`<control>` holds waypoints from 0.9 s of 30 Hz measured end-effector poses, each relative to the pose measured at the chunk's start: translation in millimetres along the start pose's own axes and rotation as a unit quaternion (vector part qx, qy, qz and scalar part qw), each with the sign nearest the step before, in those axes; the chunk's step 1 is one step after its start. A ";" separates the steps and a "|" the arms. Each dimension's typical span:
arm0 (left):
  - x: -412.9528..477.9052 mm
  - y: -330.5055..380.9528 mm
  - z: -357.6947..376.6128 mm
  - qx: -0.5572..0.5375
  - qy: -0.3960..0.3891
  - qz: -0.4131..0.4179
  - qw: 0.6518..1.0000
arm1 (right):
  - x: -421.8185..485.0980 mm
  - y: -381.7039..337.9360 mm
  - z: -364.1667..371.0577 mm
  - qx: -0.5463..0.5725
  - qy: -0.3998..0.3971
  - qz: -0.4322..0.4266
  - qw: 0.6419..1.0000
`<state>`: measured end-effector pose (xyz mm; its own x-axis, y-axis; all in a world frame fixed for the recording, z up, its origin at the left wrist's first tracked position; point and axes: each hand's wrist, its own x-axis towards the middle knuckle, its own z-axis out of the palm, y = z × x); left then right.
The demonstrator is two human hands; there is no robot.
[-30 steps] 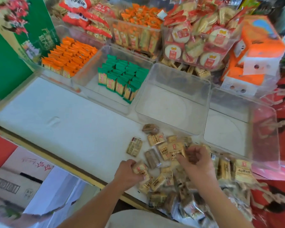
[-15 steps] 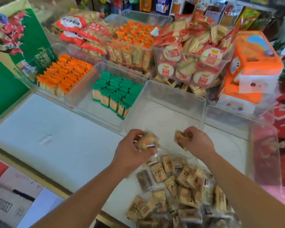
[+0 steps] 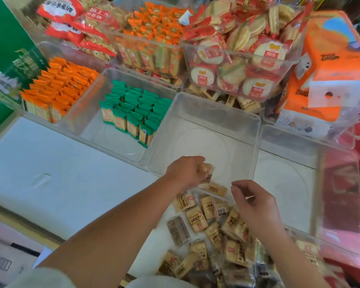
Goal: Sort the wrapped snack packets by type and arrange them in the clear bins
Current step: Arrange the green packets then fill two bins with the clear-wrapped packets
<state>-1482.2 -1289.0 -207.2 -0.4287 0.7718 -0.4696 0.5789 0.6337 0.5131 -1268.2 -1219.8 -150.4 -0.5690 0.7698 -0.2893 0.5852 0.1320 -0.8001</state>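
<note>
White tabletop (image 3: 50, 163), stocked bins (image 3: 227, 52) behind; left hand (image 3: 185, 171) grips tan packets (image 3: 206, 172) over clear bin (image 3: 206, 125); right hand (image 3: 256, 206) loose, empty.

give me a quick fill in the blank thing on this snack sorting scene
The tan packets over the clear bin are gripped by the ___.
The bin just left of it holds the ___.
The hand above the loose pile is the ___.
The orange packets fill the bin farthest ___.
Missing: left hand; green packets; right hand; left.
</note>
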 end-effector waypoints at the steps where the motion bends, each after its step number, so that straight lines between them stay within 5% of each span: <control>1: -6.7 -5.7 -2.0 -0.012 0.027 0.012 1.000 | -8.5 -2.8 5.5 0.009 -0.018 -0.006 1.000; 5: -57.6 -43.5 -2.1 -0.087 0.219 0.086 0.968 | -33.3 5.0 52.3 -0.043 -0.127 -0.029 0.991; 7: -83.1 -67.7 12.9 -0.131 0.260 0.038 0.956 | -35.5 23.0 87.0 -0.090 -0.194 0.004 0.977; 12: -90.6 -106.9 60.8 -0.187 0.103 -0.094 0.972 | -27.1 48.8 149.6 -0.237 -0.188 0.037 0.952; 16: -64.1 -108.5 68.0 -0.241 0.098 -0.062 0.964 | -27.5 58.7 165.1 -0.288 -0.169 0.037 0.942; 21: -42.6 -118.7 77.1 -0.122 0.066 -0.062 0.988 | -34.3 60.6 165.2 -0.316 -0.160 0.046 0.934; 27: -58.3 -126.6 63.9 -0.034 0.138 0.005 0.990 | -36.3 63.8 166.5 -0.379 -0.197 0.000 0.904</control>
<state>-1486.1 -1417.6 -290.6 -0.6017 0.7568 -0.2553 0.5404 0.6211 0.5676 -1306.4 -1343.4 -278.4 -0.6440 0.5062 -0.5737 0.7273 0.6378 -0.2536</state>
